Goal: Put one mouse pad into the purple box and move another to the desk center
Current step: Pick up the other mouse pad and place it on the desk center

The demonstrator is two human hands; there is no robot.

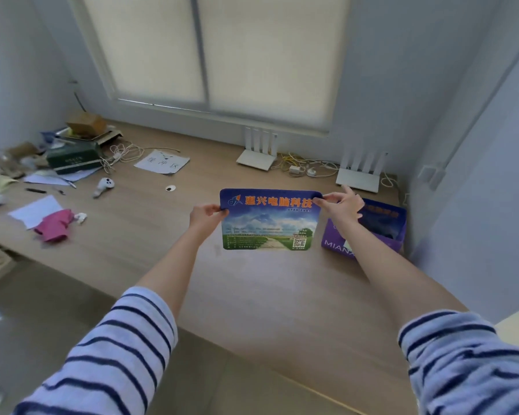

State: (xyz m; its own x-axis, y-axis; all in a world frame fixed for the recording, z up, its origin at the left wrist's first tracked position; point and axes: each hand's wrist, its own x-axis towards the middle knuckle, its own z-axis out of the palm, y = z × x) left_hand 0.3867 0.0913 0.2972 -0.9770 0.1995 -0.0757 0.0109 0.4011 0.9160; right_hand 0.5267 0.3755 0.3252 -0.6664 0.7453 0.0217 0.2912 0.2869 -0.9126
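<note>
Blue printed rectangular mouse pad (268, 220) pinched at both top corners, left hand (206, 215) and right hand (340, 203), kept flat for bench (162, 250) centre; purple cardboard box (336, 241) alongside.

Mouse pad (268, 223) between left hand (206, 217) and right hand (340, 203).

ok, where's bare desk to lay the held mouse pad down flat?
Bare wood runs from under the mouse pad to the near desk edge, between both forearms; also left, toward the pink cloth. Crowded: far-left clutter, cables between the routers, and the purple box at right.
</note>
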